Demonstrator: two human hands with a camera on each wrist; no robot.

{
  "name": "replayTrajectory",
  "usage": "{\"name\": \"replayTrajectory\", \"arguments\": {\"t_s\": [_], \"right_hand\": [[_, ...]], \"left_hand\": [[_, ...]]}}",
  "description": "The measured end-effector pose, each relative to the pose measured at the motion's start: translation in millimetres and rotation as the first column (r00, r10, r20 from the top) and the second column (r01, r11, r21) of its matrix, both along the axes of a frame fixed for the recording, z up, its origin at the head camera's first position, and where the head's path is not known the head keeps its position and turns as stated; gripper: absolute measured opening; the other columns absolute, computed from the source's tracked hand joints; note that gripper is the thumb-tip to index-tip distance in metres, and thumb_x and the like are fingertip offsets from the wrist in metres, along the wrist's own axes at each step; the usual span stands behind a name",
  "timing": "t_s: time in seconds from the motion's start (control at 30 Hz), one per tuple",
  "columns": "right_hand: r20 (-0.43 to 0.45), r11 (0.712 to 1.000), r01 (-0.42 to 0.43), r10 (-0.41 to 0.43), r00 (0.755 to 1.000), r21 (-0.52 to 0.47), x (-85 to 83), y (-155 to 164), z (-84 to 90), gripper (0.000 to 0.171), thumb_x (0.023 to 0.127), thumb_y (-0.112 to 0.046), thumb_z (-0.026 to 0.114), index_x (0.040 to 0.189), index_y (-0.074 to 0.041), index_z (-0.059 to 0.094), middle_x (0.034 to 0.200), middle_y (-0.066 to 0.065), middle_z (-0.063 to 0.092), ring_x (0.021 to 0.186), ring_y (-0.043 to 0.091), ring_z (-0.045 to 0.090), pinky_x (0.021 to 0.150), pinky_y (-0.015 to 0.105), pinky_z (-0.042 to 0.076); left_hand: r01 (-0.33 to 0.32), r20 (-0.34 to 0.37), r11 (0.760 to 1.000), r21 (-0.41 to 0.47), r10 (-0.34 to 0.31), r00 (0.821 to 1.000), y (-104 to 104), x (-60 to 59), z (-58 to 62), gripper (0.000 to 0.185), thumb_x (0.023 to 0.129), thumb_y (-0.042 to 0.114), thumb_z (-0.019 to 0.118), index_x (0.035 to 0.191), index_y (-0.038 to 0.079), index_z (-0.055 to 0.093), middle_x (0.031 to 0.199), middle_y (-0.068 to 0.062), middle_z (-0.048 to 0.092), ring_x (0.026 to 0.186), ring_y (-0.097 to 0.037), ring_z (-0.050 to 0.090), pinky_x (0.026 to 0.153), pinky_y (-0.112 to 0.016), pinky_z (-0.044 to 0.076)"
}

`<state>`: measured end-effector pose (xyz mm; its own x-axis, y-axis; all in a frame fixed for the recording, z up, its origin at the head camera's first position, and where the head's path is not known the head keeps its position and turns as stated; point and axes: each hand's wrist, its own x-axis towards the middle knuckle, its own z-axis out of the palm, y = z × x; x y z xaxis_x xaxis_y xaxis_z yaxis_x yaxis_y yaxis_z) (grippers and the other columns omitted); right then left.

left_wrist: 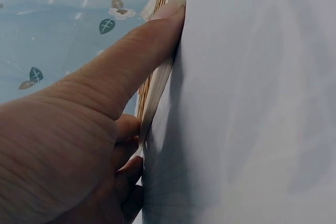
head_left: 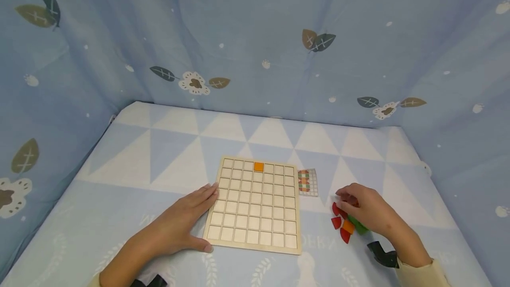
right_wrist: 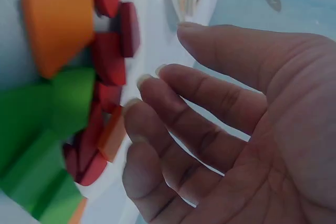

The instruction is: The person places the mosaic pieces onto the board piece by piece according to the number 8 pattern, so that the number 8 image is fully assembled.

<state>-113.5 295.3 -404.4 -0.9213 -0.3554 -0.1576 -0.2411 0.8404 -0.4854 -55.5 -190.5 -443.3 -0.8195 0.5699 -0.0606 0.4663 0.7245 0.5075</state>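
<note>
My left hand [head_left: 179, 225] is lying flat against the near-left edge of the square wooden grid board [head_left: 255, 205], fingers straight along its left side and thumb pressed on the near edge, so it's just bracing the board, not gripping anything. The left wrist view shows the thumb [left_wrist: 131, 56] pushed right up against the thin edge of the board.

To the right of the board, my right hand [head_left: 366, 211] is over the little pile of red, orange and green wooden shape pieces [head_left: 345, 224], fingers loosely curved, fingertips [right_wrist: 147, 85] right at the pieces. From the wrist view the palm is empty and nothing's pinched, though I can't say for sure whether the fingertips actually touch a piece.

A bit farther out, just past the pile and right beside the board's far-right corner, is the small printed pattern card [head_left: 308, 182]. On the board itself, one orange square tile [head_left: 259, 167] sits in the far row, about the middle. Everything's on the blue-and-white triangle-pattern cloth [head_left: 159, 154].
</note>
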Motion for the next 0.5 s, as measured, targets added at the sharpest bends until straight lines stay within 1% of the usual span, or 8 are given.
{"name": "replayTrajectory", "arguments": {"t_s": [0.1, 0.27, 0.37, 0.5], "right_hand": [[-0.002, 0.999, 0.012, -0.012, 1.000, 0.045, 4.4, -3.2, -5.3, 0.026, 0.093, -0.019, 0.081, 0.114, -0.007, 0.074, 0.095, -0.007, 0.062, 0.083, 0.011, 0.058, 0.074, 0.028, 0.056], [-0.039, 0.988, -0.004, 0.010, 0.999, 0.154, 9.2, -9.1, -12.0, 0.025, 0.088, -0.016, 0.085, 0.112, -0.015, 0.075, 0.095, -0.007, 0.058, 0.084, 0.011, 0.055, 0.077, 0.033, 0.056], [-0.037, 0.984, -0.007, 0.014, 0.999, 0.176, 11.9, -11.8, -13.8, 0.028, 0.086, -0.015, 0.086, 0.112, -0.015, 0.075, 0.094, -0.008, 0.058, 0.082, 0.011, 0.054, 0.077, 0.036, 0.057], [-0.035, 0.983, 0.007, -0.001, 0.999, 0.185, 15.6, -13.5, -13.6, 0.026, 0.086, -0.014, 0.086, 0.109, -0.016, 0.074, 0.089, -0.011, 0.058, 0.080, 0.009, 0.054, 0.075, 0.034, 0.056]], "left_hand": [[0.000, 0.009, 1.000, 0.003, 0.000, 1.000, -0.5, -1.3, 1.0, 0.121, 0.076, 0.062, 0.085, 0.166, 0.005, 0.027, 0.175, -0.004, 0.016, 0.159, -0.031, 0.017, 0.120, -0.058, 0.028], [0.004, 0.007, 1.000, 0.014, -0.004, 1.000, -0.3, -2.2, -0.4, 0.122, 0.075, 0.064, 0.085, 0.165, 0.004, 0.027, 0.174, -0.005, 0.016, 0.159, -0.032, 0.018, 0.120, -0.058, 0.028], [0.007, -0.002, 1.000, 0.008, -0.007, 1.000, -0.3, -1.9, -1.2, 0.123, 0.075, 0.065, 0.084, 0.165, 0.003, 0.027, 0.174, -0.006, 0.017, 0.158, -0.032, 0.018, 0.119, -0.058, 0.029], [0.010, -0.013, 1.000, 0.010, -0.010, 1.000, -0.5, -1.5, -0.8, 0.123, 0.075, 0.064, 0.084, 0.165, 0.003, 0.028, 0.174, -0.006, 0.018, 0.158, -0.033, 0.019, 0.119, -0.059, 0.030]]}}
